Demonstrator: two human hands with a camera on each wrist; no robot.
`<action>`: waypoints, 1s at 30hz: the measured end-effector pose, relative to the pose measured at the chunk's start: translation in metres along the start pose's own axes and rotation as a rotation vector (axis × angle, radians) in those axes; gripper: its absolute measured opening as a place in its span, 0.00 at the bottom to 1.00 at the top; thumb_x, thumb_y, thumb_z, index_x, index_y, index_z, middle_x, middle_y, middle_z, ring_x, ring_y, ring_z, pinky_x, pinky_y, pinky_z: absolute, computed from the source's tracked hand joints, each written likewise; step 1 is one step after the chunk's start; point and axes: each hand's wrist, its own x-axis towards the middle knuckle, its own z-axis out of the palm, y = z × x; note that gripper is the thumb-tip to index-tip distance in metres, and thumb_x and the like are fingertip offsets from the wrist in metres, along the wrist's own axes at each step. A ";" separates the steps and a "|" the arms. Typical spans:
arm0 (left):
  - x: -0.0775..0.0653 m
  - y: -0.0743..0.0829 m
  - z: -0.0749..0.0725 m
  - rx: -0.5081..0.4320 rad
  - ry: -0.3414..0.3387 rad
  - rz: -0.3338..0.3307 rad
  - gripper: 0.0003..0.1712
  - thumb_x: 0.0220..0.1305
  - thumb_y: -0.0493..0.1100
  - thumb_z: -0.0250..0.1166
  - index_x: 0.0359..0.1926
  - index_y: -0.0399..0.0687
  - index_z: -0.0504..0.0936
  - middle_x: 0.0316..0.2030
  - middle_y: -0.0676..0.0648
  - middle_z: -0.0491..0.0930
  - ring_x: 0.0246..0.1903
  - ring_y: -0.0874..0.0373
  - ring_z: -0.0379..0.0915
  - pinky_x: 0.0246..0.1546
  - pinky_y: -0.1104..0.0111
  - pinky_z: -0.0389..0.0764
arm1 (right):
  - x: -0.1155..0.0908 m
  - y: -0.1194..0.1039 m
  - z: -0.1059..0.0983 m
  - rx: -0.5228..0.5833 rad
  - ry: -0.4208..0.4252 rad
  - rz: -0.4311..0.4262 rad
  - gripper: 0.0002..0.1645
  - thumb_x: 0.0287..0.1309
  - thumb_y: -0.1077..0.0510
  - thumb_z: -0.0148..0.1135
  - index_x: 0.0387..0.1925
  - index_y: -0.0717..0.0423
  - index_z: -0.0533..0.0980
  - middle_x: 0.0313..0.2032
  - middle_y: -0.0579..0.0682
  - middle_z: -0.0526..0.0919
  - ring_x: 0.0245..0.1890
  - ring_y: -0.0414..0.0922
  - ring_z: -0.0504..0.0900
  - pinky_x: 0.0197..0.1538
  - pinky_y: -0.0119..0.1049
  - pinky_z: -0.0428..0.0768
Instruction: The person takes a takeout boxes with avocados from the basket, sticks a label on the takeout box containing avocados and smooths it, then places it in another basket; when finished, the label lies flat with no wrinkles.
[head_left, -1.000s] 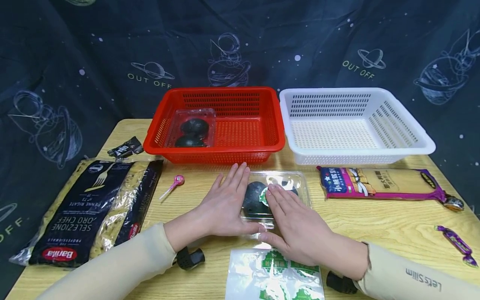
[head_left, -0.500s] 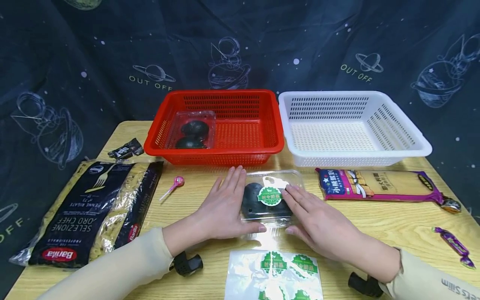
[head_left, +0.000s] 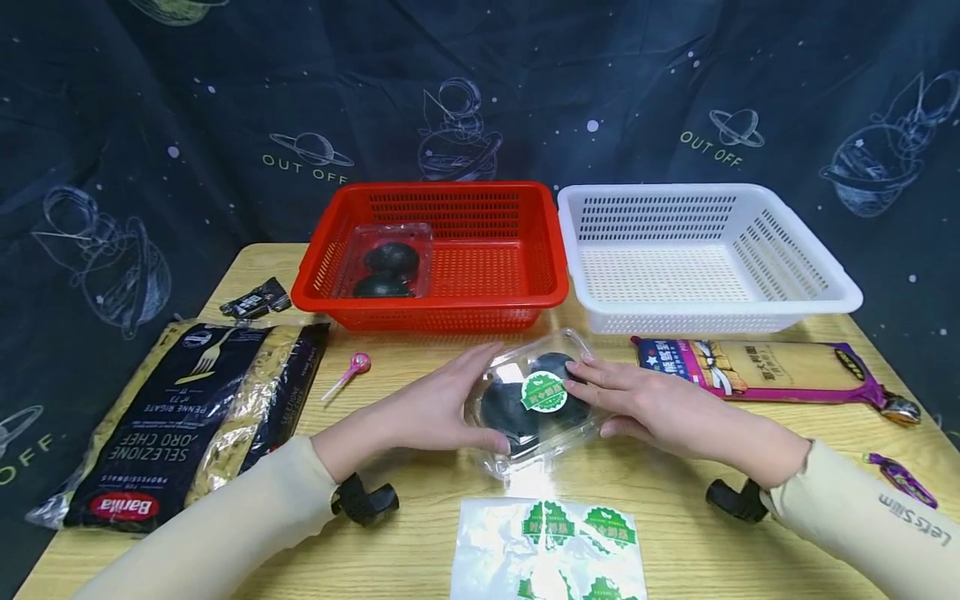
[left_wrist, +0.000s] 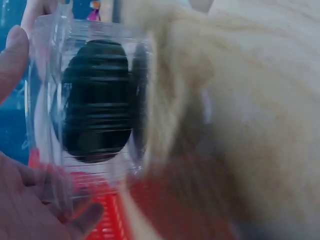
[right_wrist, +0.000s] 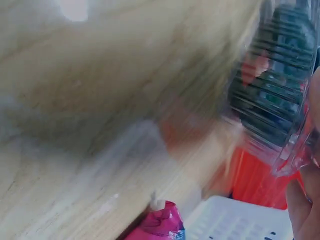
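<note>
A clear plastic clamshell box point(head_left: 521, 429) with dark oval fruits point(left_wrist: 97, 100) inside sits between both hands in the head view, turned at an angle and seemingly raised off the table. On its lid is a round green-and-white sticker point(head_left: 544, 392). My left hand point(head_left: 442, 404) grips the box's left side, thumb at the front corner and fingers behind. From the right, my right hand point(head_left: 663, 408) holds it, with fingers over the lid's edge and thumb at the side. A sheet of green stickers point(head_left: 547, 546) lies in front of the box.
Behind stand a red basket point(head_left: 431, 315), holding another fruit box point(head_left: 386, 262), and a white basket point(head_left: 720, 312). Left lie a penne bag point(head_left: 187, 425), a lollipop point(head_left: 360, 362) and a black wrapper point(head_left: 257, 298); right, a noodle pack point(head_left: 757, 369) and wrapped sweets point(head_left: 903, 481).
My right hand has slid off the sticker to the box's right side. The box has turned and tilted, and my left fingers have gone from lying flat beside it to gripping it.
</note>
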 end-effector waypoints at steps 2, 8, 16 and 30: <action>-0.001 0.001 0.002 -0.022 -0.012 -0.010 0.69 0.42 0.78 0.64 0.75 0.50 0.43 0.73 0.44 0.48 0.71 0.52 0.45 0.67 0.56 0.56 | -0.001 0.000 -0.001 0.033 -0.022 0.038 0.39 0.58 0.51 0.64 0.69 0.51 0.63 0.70 0.51 0.61 0.69 0.51 0.60 0.63 0.48 0.67; -0.005 0.015 0.011 -0.072 0.051 -0.084 0.70 0.41 0.75 0.68 0.74 0.43 0.46 0.72 0.43 0.52 0.70 0.50 0.49 0.66 0.56 0.58 | 0.000 -0.017 0.004 0.105 -0.047 0.248 0.48 0.63 0.37 0.54 0.74 0.55 0.49 0.74 0.52 0.46 0.73 0.52 0.44 0.68 0.52 0.55; -0.008 0.043 0.031 -0.130 0.182 -0.241 0.69 0.42 0.72 0.70 0.73 0.37 0.48 0.71 0.38 0.53 0.69 0.45 0.51 0.64 0.53 0.61 | 0.012 -0.040 0.016 0.130 0.021 0.504 0.67 0.51 0.24 0.55 0.73 0.65 0.42 0.74 0.61 0.37 0.73 0.57 0.37 0.69 0.58 0.48; 0.001 0.036 0.019 -0.085 0.082 -0.112 0.75 0.41 0.73 0.69 0.74 0.40 0.36 0.75 0.40 0.34 0.73 0.48 0.33 0.68 0.53 0.51 | 0.018 -0.030 0.010 0.125 -0.083 0.392 0.80 0.35 0.16 0.57 0.72 0.68 0.41 0.73 0.63 0.35 0.73 0.59 0.33 0.69 0.56 0.48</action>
